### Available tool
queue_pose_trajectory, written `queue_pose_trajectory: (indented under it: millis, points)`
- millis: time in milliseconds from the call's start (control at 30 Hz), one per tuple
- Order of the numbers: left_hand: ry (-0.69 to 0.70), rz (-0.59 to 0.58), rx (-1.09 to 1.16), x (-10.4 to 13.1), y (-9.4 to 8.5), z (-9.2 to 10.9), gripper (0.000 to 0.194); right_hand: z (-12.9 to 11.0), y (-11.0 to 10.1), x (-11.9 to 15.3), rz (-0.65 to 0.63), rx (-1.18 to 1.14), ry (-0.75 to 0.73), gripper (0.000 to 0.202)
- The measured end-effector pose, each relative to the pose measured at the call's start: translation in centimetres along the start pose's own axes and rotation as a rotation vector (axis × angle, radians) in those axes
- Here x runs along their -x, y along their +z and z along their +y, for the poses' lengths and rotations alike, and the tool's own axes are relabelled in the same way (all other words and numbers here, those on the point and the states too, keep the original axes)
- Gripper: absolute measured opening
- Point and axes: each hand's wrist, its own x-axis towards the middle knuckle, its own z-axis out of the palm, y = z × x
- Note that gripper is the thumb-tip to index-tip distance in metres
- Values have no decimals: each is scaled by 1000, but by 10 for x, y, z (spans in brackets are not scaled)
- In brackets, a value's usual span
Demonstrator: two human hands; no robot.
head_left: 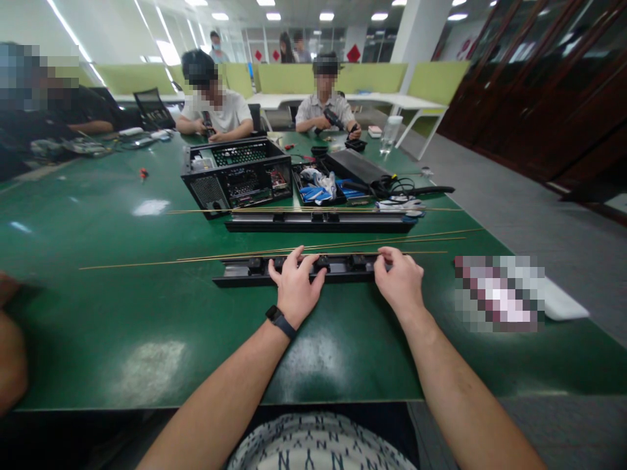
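Observation:
A long black metal channel (240, 282) with small black blocks inside lies across the green table in front of me. My left hand (298, 282) rests over its middle, fingers spread, with a dark watch on the wrist. At the channel's right end is my right hand (400, 277), its thumb and index finger pinched together; what they hold, if anything, is too small to make out. Thin brass-coloured rods (127, 266) lie along the channel's far edge, just beyond my fingertips. Farther back, a second black channel (313, 227) lies parallel, with more thin rods along it.
Beyond the channels stand an open black computer case (235, 173) and a tray with blue-and-white gloves (318, 186). Black cables (396, 186) lie to their right. A clear bottle (390, 135) stands farther back. People sit across the table; someone's arm (10, 352) shows at left.

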Motion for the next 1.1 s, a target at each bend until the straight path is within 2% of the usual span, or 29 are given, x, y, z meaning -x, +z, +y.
queue_pose_trajectory:
  millis: [700, 1100]
  points:
    - [-47, 51, -1, -1, -1, -1, 27, 2, 1, -1, -5, -16, -2, 28]
    - [-78, 28, -32, -1, -3, 1, 28, 1, 0, -1, -3, -14, 3, 28]
